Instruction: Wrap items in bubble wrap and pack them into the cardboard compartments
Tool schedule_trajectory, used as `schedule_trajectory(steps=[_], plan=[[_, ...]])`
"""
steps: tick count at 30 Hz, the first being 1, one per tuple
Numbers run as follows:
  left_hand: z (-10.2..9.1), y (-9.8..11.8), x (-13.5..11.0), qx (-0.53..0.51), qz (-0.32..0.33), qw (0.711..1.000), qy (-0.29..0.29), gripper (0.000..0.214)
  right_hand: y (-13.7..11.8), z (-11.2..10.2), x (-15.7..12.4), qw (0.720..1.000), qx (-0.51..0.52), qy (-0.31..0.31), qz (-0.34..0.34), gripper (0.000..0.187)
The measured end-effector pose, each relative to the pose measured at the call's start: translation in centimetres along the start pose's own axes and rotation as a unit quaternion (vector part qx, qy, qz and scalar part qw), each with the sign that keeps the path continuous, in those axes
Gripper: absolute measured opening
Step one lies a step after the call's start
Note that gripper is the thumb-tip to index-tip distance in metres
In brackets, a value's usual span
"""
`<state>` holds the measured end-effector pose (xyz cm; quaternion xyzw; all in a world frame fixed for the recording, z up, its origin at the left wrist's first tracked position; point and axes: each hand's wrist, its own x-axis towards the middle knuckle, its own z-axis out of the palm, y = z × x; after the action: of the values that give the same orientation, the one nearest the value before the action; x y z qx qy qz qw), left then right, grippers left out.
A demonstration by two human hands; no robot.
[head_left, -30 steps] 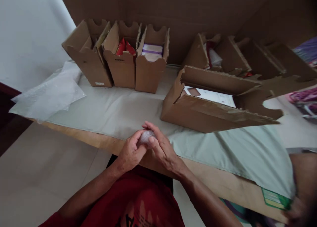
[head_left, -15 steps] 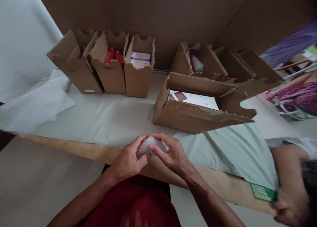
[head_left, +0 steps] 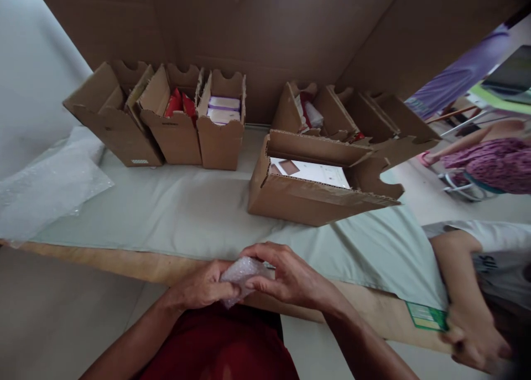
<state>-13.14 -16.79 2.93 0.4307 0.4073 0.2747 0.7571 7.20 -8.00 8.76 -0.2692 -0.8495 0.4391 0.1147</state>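
A small bundle wrapped in bubble wrap [head_left: 241, 274] sits between both my hands at the near edge of the table. My left hand [head_left: 199, 286] is closed round its left side. Fingers of my right hand [head_left: 286, 277] are curled over its top and right side. What lies inside the wrap is hidden. Just beyond my hands a long open cardboard box [head_left: 315, 194] lies on its side on the pale green cloth [head_left: 178, 214], with white sheets inside.
Three upright cardboard boxes [head_left: 174, 120] stand at the back left, two holding red and white packs. More cardboard dividers [head_left: 352, 117] stand at the back right. A sheet of bubble wrap [head_left: 45, 183] lies at the left. Another person's arm [head_left: 464, 291] reaches in at the right.
The view has tilted, so my hands and the bundle now sit lower in the picture. My fingers have shifted round the bundle. The other person's arm has come further into view.
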Motion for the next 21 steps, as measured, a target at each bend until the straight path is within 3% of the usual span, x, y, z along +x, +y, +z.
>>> schedule_trajectory(steps=[4,7,9,12,14,17,21], plan=[[-0.4,1.6,0.3,0.074,0.04,0.996,0.007,0.035,-0.3,-2.2,-1.2,0.999,-0.021,0.048,-0.007,0.019],[-0.9,4.0,0.9,0.143,0.15,0.974,0.095,0.054,-0.5,-5.2,-2.6,0.981,0.0,0.192,0.012,0.019],[-0.9,5.9,1.7,0.213,0.223,0.934,0.179,0.048,-0.5,-7.5,-3.7,0.942,0.028,0.332,0.03,0.023],[-0.4,8.7,3.4,0.317,0.289,0.865,0.26,0.045,-0.5,-10.9,-5.1,0.845,0.054,0.531,0.036,0.03],[0.2,10.1,4.8,0.374,0.32,0.82,0.291,0.047,-0.6,-12.9,-5.6,0.78,0.018,0.625,0.007,0.033],[1.1,11.8,6.4,0.429,0.356,0.759,0.337,0.048,-0.9,-15.5,-6.2,0.726,-0.075,0.683,-0.029,0.036],[1.3,13.4,7.9,0.444,0.388,0.701,0.401,0.049,-1.0,-18.1,-6.8,0.718,-0.182,0.671,0.009,0.038]])
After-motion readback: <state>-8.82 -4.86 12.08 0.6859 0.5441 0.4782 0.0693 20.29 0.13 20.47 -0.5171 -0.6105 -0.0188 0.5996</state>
